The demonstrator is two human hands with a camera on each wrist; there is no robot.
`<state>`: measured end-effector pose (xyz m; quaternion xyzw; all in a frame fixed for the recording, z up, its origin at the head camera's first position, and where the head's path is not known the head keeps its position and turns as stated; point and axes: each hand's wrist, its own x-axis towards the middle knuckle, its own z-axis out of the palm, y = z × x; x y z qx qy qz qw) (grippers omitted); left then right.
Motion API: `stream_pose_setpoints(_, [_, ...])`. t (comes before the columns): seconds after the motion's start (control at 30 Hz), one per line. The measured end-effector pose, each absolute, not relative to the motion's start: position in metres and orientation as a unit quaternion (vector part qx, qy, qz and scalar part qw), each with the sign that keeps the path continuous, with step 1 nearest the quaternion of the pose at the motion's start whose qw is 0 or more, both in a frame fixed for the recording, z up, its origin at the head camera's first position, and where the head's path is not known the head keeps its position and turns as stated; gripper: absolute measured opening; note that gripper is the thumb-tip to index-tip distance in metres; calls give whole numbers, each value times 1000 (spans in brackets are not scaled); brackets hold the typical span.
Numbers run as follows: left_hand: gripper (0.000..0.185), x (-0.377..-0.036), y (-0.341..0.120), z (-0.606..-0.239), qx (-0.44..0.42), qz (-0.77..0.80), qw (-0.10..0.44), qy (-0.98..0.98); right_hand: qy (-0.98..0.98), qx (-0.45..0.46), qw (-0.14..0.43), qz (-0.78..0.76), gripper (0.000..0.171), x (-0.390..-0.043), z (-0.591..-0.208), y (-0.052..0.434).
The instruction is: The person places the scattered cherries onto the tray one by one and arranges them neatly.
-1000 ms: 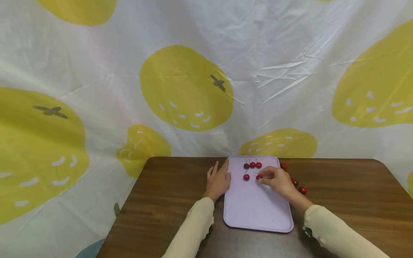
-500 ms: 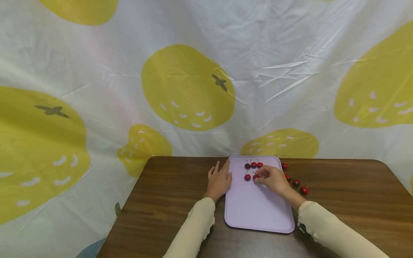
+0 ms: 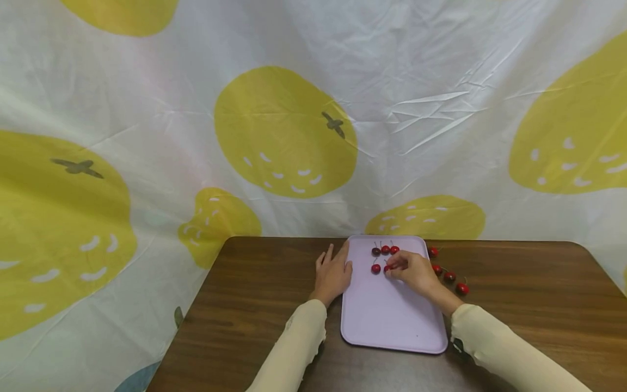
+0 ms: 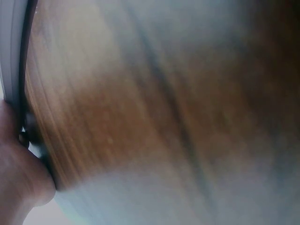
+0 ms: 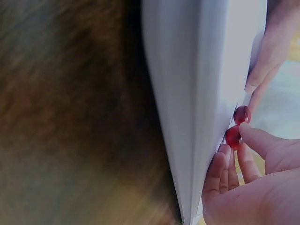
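A lilac tray (image 3: 392, 321) lies on a dark wooden table (image 3: 254, 316). Three red cherries (image 3: 385, 250) sit in a row at the tray's far end, and one cherry (image 3: 375, 268) lies alone below them. My right hand (image 3: 413, 272) pinches another cherry (image 3: 387, 268) (image 5: 233, 136) on the tray, just right of that lone one. My left hand (image 3: 333, 272) rests flat on the table with its fingers straight, touching the tray's left edge (image 4: 11, 56).
Several more cherries (image 3: 449, 276) lie on the table just right of the tray. A white cloth with big yellow fruit prints (image 3: 284, 130) hangs behind the table. The table's left corner (image 3: 230, 242) is near the left hand.
My right hand has slid the pinched cherry a little left, close to the lone cherry in the second row. The left hand has stayed put.
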<state>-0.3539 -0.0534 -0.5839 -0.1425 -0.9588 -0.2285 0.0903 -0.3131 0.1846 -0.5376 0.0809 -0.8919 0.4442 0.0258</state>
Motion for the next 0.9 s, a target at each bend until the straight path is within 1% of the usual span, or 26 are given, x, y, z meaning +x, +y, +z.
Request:
stream_pose_setpoints(0.3, [57,-348,-52,-573,-142,-225,82,-961,-891,78,23,447,24,-304,-532,196])
stream_pose_setpoints(0.47, [58,-349,-51,-579,-140,-227,77,-961,-902,85,12,422,26,-283,-523,210])
stream_pose_setpoints(0.57, [59,-350,-50,-587,-139,-228,76,-961,-910,92,-3,405,28,-268,-514,223])
stream_pose_setpoints(0.67, [59,-351,-49,-590,-142,-224,78,-961,-918,94,-5,386,30,-255,-504,240])
stream_pose_setpoints(0.77, [59,-352,-49,-588,-143,-227,80,-960,-930,90,14,355,31,-248,-499,256])
stream_pose_setpoints(0.9, [59,-354,-51,-585,-140,-233,85,-959,-943,81,44,319,33,-244,-501,273])
